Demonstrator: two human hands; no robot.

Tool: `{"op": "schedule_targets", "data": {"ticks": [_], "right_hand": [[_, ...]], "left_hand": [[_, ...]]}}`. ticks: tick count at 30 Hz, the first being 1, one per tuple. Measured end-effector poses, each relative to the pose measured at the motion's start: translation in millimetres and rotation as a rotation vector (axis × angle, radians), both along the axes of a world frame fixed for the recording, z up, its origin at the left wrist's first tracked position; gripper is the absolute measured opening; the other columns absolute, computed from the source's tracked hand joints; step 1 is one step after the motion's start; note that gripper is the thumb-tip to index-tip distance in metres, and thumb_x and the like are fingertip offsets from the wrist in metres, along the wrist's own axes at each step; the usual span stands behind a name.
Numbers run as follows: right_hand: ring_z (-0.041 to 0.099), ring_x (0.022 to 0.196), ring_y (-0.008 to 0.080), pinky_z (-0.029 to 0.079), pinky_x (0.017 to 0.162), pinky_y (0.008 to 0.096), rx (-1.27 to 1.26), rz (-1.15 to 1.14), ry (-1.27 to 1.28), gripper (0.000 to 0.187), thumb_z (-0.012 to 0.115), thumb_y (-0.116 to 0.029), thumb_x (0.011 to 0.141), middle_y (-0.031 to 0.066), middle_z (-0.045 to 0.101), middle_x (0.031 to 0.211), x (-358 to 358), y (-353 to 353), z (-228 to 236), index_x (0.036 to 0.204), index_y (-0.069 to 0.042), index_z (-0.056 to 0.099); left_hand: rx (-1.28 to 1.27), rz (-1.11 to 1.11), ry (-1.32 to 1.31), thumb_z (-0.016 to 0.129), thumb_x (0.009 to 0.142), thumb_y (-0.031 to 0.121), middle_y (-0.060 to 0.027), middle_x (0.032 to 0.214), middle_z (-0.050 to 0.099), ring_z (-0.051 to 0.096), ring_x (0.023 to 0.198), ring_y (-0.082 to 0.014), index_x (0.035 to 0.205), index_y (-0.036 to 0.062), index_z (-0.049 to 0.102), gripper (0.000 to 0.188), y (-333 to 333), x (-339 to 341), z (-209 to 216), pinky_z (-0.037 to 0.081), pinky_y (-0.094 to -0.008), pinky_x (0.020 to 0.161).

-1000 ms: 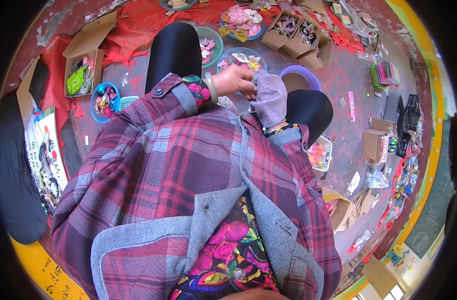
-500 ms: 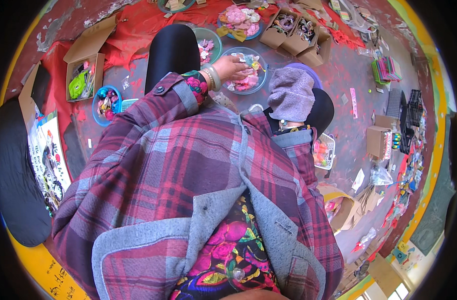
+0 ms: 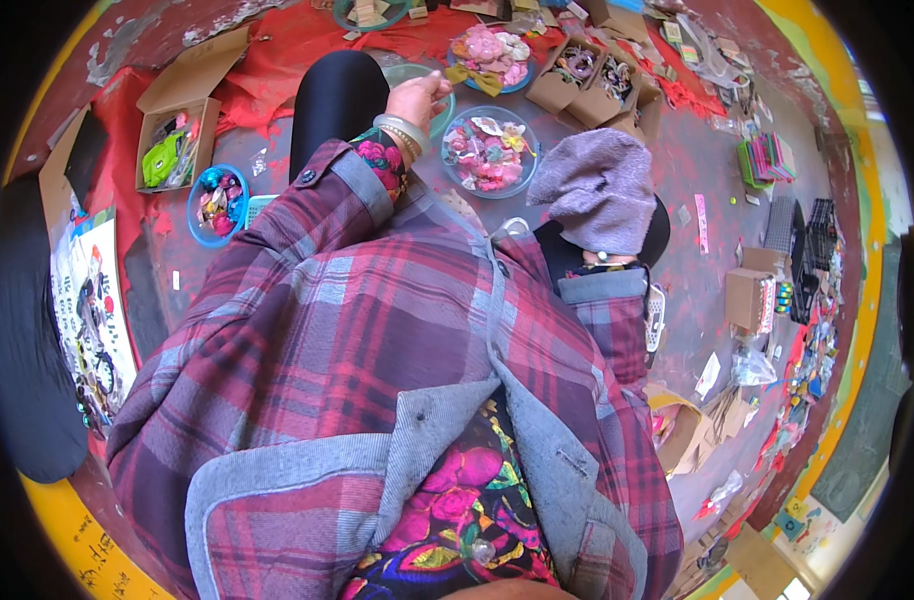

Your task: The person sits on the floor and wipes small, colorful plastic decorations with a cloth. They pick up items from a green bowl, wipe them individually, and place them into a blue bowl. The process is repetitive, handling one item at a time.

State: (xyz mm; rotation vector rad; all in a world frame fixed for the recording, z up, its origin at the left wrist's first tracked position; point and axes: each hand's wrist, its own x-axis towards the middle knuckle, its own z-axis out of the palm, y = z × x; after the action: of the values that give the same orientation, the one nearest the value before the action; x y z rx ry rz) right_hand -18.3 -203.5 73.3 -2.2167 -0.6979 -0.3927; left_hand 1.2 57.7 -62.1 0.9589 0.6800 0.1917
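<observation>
My left hand (image 3: 417,101), with pale bangles at the wrist, is over the edge of a green plastic bowl (image 3: 405,73). Its fingers are curled together; what they hold, if anything, I cannot make out. A greyish-purple knit hat (image 3: 594,190) covers my right hand, raised above my right knee. Only the wrist with its bracelet (image 3: 604,257) shows below the hat, and the fingers are hidden inside. Between the hands a clear blue-tinted bowl (image 3: 533,172) holds pink and white hair ornaments (image 3: 489,158).
Beyond is another bowl of pink ornaments (image 3: 492,47) with a mustard bow (image 3: 474,79). Cardboard boxes of hair bands (image 3: 560,92) stand far right. On the left are a blue basket (image 3: 203,232) and an open carton (image 3: 207,120). My black-clad knee (image 3: 337,95) rises beside my left arm.
My left hand has moved left from the bowl of ornaments to the green bowl. The hat on my right hand has swung upright and slightly nearer, hiding the purple bowl behind it.
</observation>
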Motion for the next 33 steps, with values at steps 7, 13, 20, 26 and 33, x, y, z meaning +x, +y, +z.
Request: {"op": "schedule_targets", "data": {"ticks": [7,13,20,26,33], "right_hand": [[0.063,0.076,0.0271,0.048,0.064,0.0317,-0.091,0.071,-0.102,0.038,0.067,-0.009,0.067,0.0105,0.062,0.082,20.3,31.9,10.0,0.1,-0.004,0.049],[0.06,0.089,0.0283,0.047,0.075,0.0324,-0.138,0.166,-0.114,0.052,0.069,-0.013,0.063,0.0137,0.059,0.094,66.6,63.6,-4.1,0.109,0.0,0.048],[0.062,0.078,0.0259,0.05,0.063,0.0328,0.674,0.253,0.946,0.029,0.053,-0.027,0.084,0.0098,0.059,0.092,97.5,93.2,-30.2,0.105,-0.006,0.051],[0.062,0.061,0.0189,0.046,0.041,0.0266,0.262,0.175,0.757,0.02,0.043,-0.022,0.091,0.0064,0.055,0.074,104.0,110.5,-26.9,0.096,-0.004,0.046],[0.042,0.047,0.012,0.032,0.037,0.0225,0.547,-0.001,1.379,0.019,0.04,-0.025,0.091,0.0053,0.046,0.064,119.2,105.4,-50.2,0.084,-0.008,0.045]], "left_hand": [[-0.058,0.26,-0.237,0.041,0.093,0.026,-0.0111,0.093,0.064,0.06,0.085,-0.0194,0.09,0.0025,0.057,0.029,54.7,-13.9,39.9,0.045,-0.0314,0.073],[0.139,0.352,-0.248,0.046,0.09,0.022,-0.0099,0.094,0.064,0.059,0.088,-0.0186,0.093,0.0027,0.059,0.023,94.6,5.1,34.6,0.044,-0.0307,0.075],[0.986,0.051,0.241,0.056,0.081,0.022,-0.0118,0.086,0.065,0.062,0.079,-0.0197,0.094,0.0027,0.063,0.025,121.9,63.8,-78.6,0.048,-0.0312,0.069],[1.185,-0.417,0.646,0.059,0.075,0.024,-0.0212,0.098,0.061,0.058,0.094,-0.036,0.11,0.0082,0.057,0.038,103.8,66.7,-230.8,0.046,-0.0422,0.084],[1.345,-0.743,0.647,0.063,0.074,0.014,-0.0195,0.138,0.03,0.035,0.123,-0.0376,0.13,0.0117,0.04,0.061,75.7,70.0,-251.9,0.033,-0.0396,0.101]]}}
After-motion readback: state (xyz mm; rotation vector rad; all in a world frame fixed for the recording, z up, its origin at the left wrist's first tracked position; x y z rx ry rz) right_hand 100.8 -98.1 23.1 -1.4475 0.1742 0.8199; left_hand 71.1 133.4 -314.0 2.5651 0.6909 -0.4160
